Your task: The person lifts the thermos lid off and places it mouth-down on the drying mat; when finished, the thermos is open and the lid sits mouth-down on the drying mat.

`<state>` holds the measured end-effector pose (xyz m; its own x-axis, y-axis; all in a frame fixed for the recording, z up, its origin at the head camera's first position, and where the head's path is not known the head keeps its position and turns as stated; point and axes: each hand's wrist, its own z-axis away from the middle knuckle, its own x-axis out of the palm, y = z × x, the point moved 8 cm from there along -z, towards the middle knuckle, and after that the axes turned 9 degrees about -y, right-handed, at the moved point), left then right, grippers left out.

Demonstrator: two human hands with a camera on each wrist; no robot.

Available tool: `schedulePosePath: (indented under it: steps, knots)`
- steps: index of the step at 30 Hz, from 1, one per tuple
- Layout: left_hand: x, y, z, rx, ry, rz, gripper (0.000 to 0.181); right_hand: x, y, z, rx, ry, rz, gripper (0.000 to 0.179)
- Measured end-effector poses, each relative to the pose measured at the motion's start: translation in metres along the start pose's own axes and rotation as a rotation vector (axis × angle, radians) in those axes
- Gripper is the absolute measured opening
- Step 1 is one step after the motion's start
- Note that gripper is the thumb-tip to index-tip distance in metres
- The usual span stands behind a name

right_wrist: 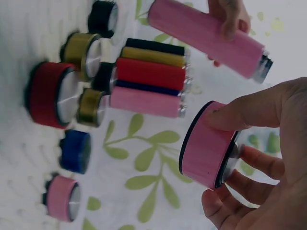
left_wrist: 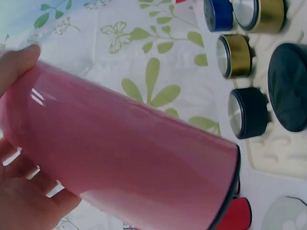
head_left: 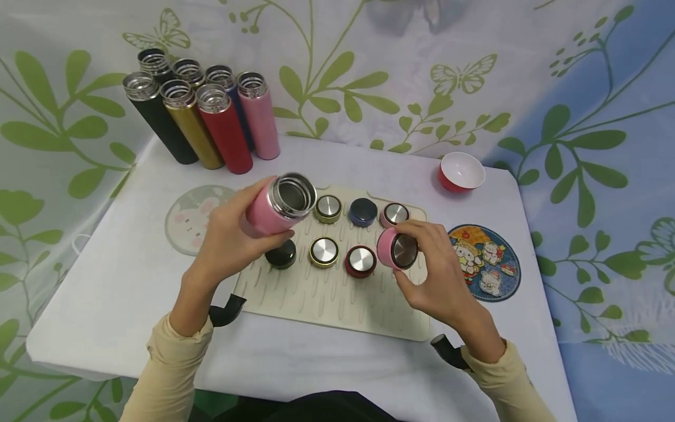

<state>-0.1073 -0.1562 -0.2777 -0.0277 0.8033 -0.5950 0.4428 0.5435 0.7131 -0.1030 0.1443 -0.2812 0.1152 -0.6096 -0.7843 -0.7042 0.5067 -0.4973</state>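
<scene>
My left hand [head_left: 224,243] grips a pink thermos bottle [head_left: 263,214] round its body, over the left part of the mat. Its steel mouth is uncovered and tilts toward the head camera; the pink side [left_wrist: 124,148] fills much of the left wrist view. To the right, my right hand [head_left: 440,278] holds a pink bottle lid [head_left: 387,249] between thumb and fingers, above the mat and apart from the bottle. In the right wrist view, the lid [right_wrist: 206,148] is held on its side, its steel face partly hidden by the fingers.
On the cream ribbed mat [head_left: 316,308] stand several lids, including a red lid [head_left: 361,261], a blue lid [head_left: 363,211] and another pink lid [head_left: 394,215]. Several uncovered bottles, one a red bottle [head_left: 229,138], stand back left. A bowl [head_left: 456,184] and round picture mat [head_left: 495,287] lie right.
</scene>
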Motion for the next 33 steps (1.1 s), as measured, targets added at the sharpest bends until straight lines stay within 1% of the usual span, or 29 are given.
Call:
schedulePosePath:
  steps: [2, 6, 8, 11, 15, 19, 24, 27, 30, 33]
  knots:
    - [-0.005, -0.004, -0.002, -0.007, 0.029, -0.014, 0.082, 0.005, 0.013, 0.006, 0.047, -0.009, 0.012, 0.068]
    - [-0.013, -0.01, -0.009, 0.001, 0.081, -0.059, 0.08, 0.018, 0.039, 0.017, 0.139, -0.038, 0.033, 0.068]
    - [-0.016, -0.015, -0.013, -0.003, 0.095, -0.085, 0.078, 0.025, 0.051, 0.023, 0.182, -0.054, 0.038, 0.069]
    - [-0.019, -0.025, -0.021, -0.036, 0.115, -0.121, 0.076, 0.037, 0.068, 0.031, 0.231, -0.076, 0.026, 0.069]
    - [-0.023, -0.043, -0.033, -0.087, 0.143, -0.144, 0.074, 0.051, 0.085, 0.038, 0.263, -0.096, 0.024, 0.067]
    - [-0.025, -0.06, -0.046, -0.118, 0.176, -0.148, 0.073, 0.062, 0.095, 0.045, 0.302, -0.109, 0.041, 0.067]
    - [-0.027, -0.081, -0.062, -0.127, 0.246, -0.105, 0.067, 0.07, 0.103, 0.05, 0.338, -0.127, 0.058, 0.069]
    - [-0.026, -0.093, -0.069, -0.149, 0.286, -0.086, 0.066, 0.075, 0.105, 0.051, 0.345, -0.148, 0.069, 0.069]
    - [-0.024, -0.105, -0.073, -0.183, 0.315, -0.103, 0.067, 0.08, 0.105, 0.054, 0.361, -0.175, 0.077, 0.068]
    - [-0.024, -0.118, -0.08, -0.201, 0.341, -0.14, 0.07, 0.082, 0.106, 0.055, 0.376, -0.188, 0.084, 0.067]
